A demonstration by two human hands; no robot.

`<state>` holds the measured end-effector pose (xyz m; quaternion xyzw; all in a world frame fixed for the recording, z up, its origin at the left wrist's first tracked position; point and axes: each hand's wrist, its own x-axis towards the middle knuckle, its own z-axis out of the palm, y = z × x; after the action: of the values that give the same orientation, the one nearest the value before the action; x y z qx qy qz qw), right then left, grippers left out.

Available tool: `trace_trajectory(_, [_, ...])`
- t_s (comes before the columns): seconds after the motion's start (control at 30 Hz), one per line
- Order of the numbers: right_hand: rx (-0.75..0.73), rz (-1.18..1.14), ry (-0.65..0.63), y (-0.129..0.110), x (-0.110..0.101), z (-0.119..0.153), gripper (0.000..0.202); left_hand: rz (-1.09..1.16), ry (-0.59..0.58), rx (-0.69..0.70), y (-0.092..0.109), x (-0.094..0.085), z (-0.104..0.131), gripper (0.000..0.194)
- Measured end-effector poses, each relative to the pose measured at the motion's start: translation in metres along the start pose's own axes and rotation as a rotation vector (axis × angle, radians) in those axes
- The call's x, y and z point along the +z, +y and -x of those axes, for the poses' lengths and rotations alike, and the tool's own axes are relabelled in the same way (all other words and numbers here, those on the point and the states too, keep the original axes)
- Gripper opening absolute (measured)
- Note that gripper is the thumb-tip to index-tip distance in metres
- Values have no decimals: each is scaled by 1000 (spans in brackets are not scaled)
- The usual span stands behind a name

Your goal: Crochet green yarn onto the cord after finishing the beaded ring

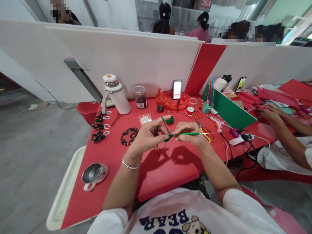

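Observation:
In my right hand (186,132) is a crochet hook (188,133) with a green handle, its metal end sticking out to the right. My left hand (151,131) pinches a small piece of green crochet work (168,137), and a strand of green yarn runs up over its raised index finger. Both hands meet above the red table, fingertips close together. Just behind them lies a ball of green yarn (170,120). A multicoloured crocheted ring (129,136) lies left of my left hand. Yellow-handled scissors (204,131) rest beyond my right hand.
A steel cup (95,175) stands at the front left, a white thermos (117,96) and clear jar (140,97) behind. A glue gun (216,124), power strip (241,139) and green divider (229,110) are at right. A co-worker's hands (270,113) work beyond the divider.

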<state>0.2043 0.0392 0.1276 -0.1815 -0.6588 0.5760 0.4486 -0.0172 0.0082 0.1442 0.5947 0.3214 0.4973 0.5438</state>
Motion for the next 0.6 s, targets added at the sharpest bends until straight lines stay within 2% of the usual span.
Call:
trace_trajectory(0.07, [9, 43, -26, -5, 0, -3, 14, -22, 21, -5, 1, 0, 0, 64])
trace_trajectory(0.23, [2, 227, 34, -10, 5, -6, 13, -21, 94, -17, 1, -3, -1, 67])
trace_trajectory(0.43, [-132, 214, 180, -2, 12, -5, 11, 18, 176, 20, -1, -2, -2, 67])
trace_trajectory(0.6, [-172, 203, 281, 6, 17, -4, 12, 23, 203, 12, 3, 4, -2, 62])
